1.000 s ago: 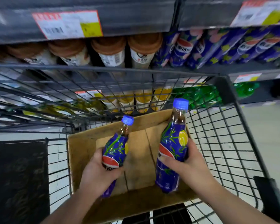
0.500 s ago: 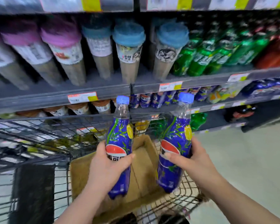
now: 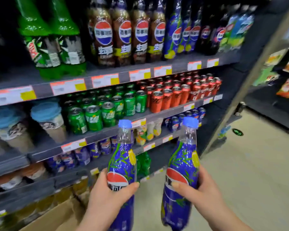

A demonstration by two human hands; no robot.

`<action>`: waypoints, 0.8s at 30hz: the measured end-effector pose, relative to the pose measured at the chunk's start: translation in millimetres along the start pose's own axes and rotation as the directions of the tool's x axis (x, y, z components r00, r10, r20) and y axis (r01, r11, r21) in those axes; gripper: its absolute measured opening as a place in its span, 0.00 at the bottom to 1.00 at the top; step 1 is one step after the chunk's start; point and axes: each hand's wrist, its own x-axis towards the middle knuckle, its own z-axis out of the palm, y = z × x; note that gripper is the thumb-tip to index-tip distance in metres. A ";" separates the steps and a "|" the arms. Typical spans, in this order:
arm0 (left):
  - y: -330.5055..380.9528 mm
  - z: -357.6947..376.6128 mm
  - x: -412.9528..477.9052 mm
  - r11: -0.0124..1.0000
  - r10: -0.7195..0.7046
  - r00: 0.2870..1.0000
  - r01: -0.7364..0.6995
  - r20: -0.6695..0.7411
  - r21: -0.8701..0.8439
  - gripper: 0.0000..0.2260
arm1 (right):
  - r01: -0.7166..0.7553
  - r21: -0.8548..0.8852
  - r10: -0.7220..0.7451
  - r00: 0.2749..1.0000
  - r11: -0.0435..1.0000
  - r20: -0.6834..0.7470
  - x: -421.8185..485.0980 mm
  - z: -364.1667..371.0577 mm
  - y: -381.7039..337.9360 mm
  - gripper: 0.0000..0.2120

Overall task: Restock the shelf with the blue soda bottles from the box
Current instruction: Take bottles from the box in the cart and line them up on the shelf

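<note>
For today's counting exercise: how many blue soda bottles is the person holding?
2. One blue bottle is in the left hand; the other bottle is in the right hand. Similar ones stand on the shelves.

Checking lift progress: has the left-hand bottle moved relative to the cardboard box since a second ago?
Yes. The left-hand bottle has risen out of the cardboard box, which now sits below and left of it, up in front of the shelves.
</note>
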 end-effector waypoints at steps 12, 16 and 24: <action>104.1 195.7 4.4 0.988 0.149 0.986 -0.146 0.081 -0.042 0.31 | 0.136 -0.026 -0.138 0.982 0.990 -0.126 47.9 -215.6 -68.0 0.27; 133.3 212.0 33.6 0.977 0.204 0.978 -0.200 0.052 -0.068 0.31 | 0.164 -0.050 -0.169 0.979 0.985 -0.115 90.8 -229.9 -78.3 0.36; 173.9 267.8 131.9 0.957 0.263 0.965 -0.261 -0.002 -0.126 0.30 | 0.244 -0.030 -0.246 0.962 0.969 -0.119 207.0 -246.2 -126.2 0.27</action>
